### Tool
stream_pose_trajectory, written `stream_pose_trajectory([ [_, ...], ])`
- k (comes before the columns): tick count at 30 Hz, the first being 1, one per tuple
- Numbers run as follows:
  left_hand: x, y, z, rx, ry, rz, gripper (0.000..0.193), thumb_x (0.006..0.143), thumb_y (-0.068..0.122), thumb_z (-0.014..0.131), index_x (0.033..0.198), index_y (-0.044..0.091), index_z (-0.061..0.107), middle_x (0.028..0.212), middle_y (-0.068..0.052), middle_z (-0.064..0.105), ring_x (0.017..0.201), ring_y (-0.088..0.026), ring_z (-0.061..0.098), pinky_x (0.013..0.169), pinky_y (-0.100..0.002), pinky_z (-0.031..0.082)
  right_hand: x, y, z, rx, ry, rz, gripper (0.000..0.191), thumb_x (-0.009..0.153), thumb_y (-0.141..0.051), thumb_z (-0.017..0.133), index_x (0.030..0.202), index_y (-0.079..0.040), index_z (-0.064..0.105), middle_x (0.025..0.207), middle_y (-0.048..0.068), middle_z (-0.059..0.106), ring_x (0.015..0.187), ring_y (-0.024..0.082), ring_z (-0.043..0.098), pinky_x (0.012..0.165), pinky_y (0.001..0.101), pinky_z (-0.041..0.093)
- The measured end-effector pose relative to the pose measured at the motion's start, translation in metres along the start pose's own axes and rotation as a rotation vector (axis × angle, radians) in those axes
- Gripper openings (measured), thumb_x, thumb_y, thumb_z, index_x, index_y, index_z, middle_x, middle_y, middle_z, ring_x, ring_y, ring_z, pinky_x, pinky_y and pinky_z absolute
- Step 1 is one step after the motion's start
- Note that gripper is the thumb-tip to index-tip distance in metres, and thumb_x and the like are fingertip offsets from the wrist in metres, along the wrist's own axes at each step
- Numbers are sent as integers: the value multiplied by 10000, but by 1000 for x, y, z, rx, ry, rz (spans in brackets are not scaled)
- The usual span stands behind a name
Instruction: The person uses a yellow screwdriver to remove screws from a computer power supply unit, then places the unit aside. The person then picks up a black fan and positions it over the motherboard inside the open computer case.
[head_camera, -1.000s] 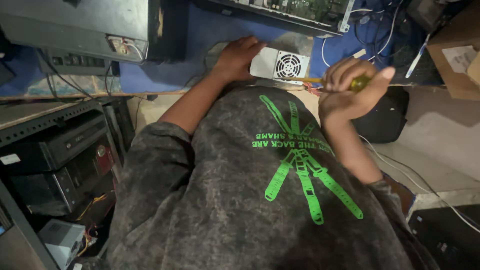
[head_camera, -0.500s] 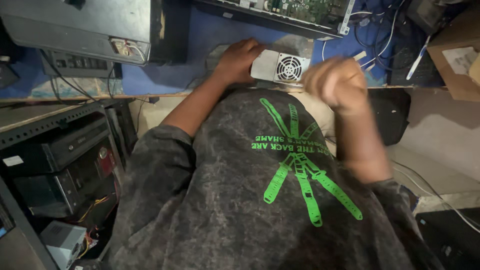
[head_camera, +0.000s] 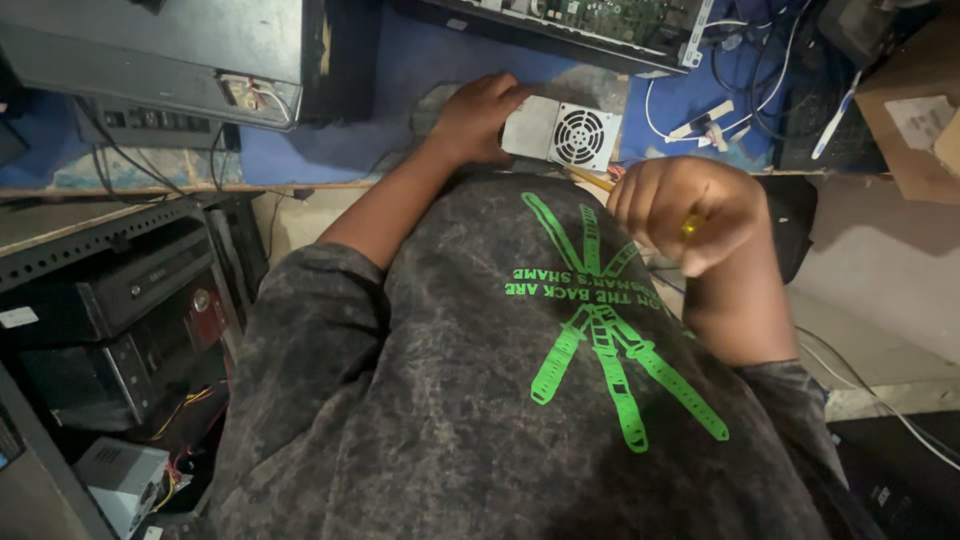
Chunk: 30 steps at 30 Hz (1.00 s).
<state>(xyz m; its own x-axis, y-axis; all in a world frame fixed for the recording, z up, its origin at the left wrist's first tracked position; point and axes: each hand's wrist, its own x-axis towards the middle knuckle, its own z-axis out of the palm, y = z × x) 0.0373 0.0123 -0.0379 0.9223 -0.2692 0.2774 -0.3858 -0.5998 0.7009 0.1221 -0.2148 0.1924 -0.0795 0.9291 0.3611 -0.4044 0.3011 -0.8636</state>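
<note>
The left hand (head_camera: 478, 115) lies flat on the left end of a small grey fan box (head_camera: 562, 132) on the blue counter (head_camera: 340, 140). The right hand (head_camera: 690, 210), its grip closed around a yellow-handled screwdriver (head_camera: 640, 205), angles the tool toward the box's near edge.

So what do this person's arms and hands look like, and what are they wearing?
Both hands, the left hand and right hand, are bare, with no gloves, rings or watch visible. The forearms are bare too. Short sleeves of a mottled dark grey T-shirt with a bright green print cover the upper arms.
</note>
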Motion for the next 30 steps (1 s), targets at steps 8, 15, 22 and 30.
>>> stream_pose_trajectory([
  [8, 0, -3, -1, 1, 2, 21, 942, 501, 283, 917, 1355, 61, 586, 1153, -126, 586, 1051, -369, 606, 836, -477, 507, 2, 48, 44, -741, 1152, -417, 417, 1141, -277, 471, 797, -49, 521, 652, 78, 543, 515, 177, 511, 500, 316, 420],
  [15, 1, 1, -3, 10, -8, -12, 910, 559, 276, 914, 1386, 90, 584, 1186, -119, 585, 1084, -365, 609, 872, -473, 510, 19, -1, 1, -47, 0, 33, 441, 1094, -278, 557, 714, -58, 584, 598, 67, 595, 513, 178, 553, 505, 350, 412],
  [22, 0, 2, -2, 25, 60, 53, 889, 589, 295, 902, 1384, 79, 570, 1206, -129, 590, 1088, -369, 608, 886, -473, 513, 14, 38, 46, -488, 1244, -391, 531, 1141, -364, 513, 691, -87, 460, 543, 39, 429, 408, 133, 322, 431, 304, 263],
  [30, 3, 0, -3, -24, 45, 50, 851, 661, 321, 924, 1403, 89, 579, 1160, -126, 592, 1063, -354, 610, 846, -473, 511, 13, 6, 30, -575, 648, -153, 472, 1120, -321, 558, 721, -74, 510, 644, 102, 521, 583, 260, 499, 577, 404, 420],
])
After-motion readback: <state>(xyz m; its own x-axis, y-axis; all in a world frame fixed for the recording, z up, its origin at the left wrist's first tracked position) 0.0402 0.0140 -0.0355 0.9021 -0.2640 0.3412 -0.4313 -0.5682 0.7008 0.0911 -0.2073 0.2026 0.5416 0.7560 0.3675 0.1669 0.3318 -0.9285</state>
